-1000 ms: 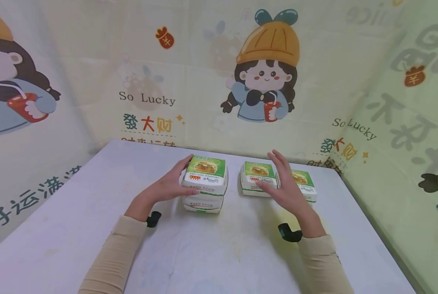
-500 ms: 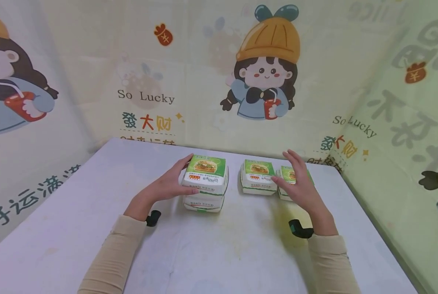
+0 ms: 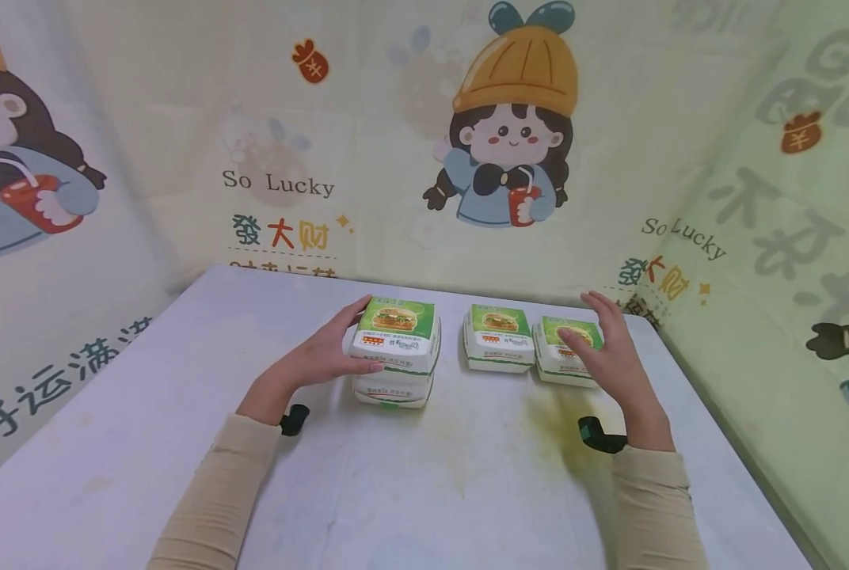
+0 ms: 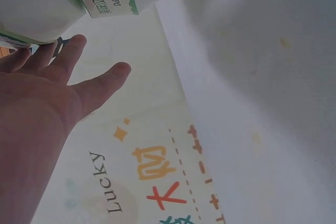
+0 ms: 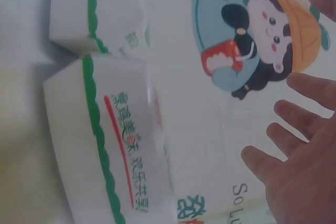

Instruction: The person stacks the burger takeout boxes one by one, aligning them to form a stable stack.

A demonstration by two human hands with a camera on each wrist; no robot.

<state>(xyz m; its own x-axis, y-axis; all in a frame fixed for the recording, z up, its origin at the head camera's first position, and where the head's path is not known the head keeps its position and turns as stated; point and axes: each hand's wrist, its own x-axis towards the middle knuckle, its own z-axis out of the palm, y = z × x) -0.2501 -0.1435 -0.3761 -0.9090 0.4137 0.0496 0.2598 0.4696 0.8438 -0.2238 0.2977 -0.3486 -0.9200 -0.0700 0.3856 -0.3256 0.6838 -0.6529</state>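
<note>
Here, from the head camera, our left hand point(image 3: 325, 360) rests its straight fingers against the left side of the top burger box point(image 3: 397, 336), stacked on another on the white table point(image 3: 424, 475). Our right hand point(image 3: 610, 356) hovers spread over the rightmost burger box point(image 3: 563, 360), gripping nothing. Both wrist views show straight, spread fingers beside the boxes.

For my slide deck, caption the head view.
Left hand touches stacked boxes; right hand reaches the rightmost box.
</note>
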